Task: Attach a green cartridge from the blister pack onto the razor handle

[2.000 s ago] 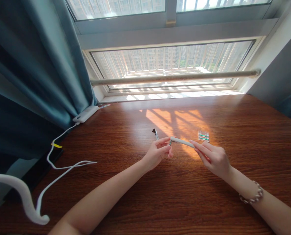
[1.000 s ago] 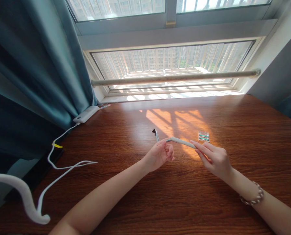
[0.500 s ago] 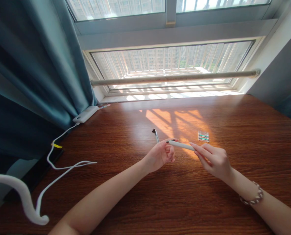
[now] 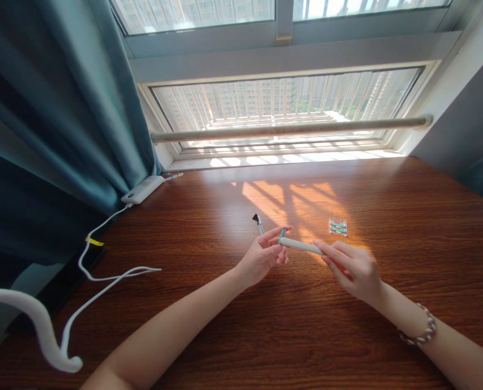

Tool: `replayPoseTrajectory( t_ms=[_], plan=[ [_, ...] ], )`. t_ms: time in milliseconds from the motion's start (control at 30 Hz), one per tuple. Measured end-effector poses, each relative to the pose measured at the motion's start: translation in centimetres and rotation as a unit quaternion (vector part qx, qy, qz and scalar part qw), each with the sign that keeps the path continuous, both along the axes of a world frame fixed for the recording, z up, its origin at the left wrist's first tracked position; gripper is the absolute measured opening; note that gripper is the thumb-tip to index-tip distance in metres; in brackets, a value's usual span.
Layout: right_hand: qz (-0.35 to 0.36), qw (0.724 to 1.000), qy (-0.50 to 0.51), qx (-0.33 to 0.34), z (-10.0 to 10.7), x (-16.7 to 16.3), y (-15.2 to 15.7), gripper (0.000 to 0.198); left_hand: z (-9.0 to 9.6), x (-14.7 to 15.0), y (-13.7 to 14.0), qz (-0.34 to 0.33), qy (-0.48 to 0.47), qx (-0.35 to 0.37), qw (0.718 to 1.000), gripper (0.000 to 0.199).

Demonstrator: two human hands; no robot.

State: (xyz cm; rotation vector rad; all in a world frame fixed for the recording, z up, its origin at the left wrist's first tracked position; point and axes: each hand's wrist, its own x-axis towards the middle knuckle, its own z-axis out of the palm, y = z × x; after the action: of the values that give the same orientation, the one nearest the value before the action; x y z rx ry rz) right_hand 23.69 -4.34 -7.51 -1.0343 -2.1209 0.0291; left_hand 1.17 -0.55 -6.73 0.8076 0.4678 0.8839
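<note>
My right hand grips a slim white stick-like handle by its right end, fingers pinched around it. The handle's other end meets a thin teal strip, set crosswise to it. My left hand pinches this strip between thumb and fingers; whether strip and handle are joined I cannot tell. Just behind the left hand lies a small brush with dark bristles, its lower part hidden by the fingers. Beyond my right hand, a small clear case with teal strips inside rests on the wooden table.
On the left, a white device with a white cable lies by the blue curtain. A thick white curved piece sticks in at lower left. Behind the table runs a window with a horizontal rail.
The strip between the hands has turned, now showing its teal side where a dark edge showed before. My left fingers have shifted around it, and the handle has dipped slightly.
</note>
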Motion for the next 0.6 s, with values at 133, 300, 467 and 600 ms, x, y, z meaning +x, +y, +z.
replayPoseTrajectory(
  t_ms=[133,300,467,600],
  plan=[
    [-0.045,0.999,0.011,0.001,-0.09,-0.04,0.06,0.037,-0.05,0.06,-0.06,0.007,-0.003,0.011,1.0,0.047],
    [-0.014,1.0,0.012,-0.011,-0.19,-0.11,0.05,0.035,-0.12,0.01,-0.05,0.003,-0.012,0.015,1.0,0.049],
    [-0.057,0.998,0.026,-0.005,-0.3,-0.17,0.15,0.033,0.02,0.11,-0.1,-0.001,-0.009,0.02,1.0,0.047],
    [-0.028,1.0,0.008,-0.004,-0.31,-0.11,0.24,0.035,0.14,0.22,-0.16,0.005,-0.004,0.01,1.0,0.049]
  ],
)
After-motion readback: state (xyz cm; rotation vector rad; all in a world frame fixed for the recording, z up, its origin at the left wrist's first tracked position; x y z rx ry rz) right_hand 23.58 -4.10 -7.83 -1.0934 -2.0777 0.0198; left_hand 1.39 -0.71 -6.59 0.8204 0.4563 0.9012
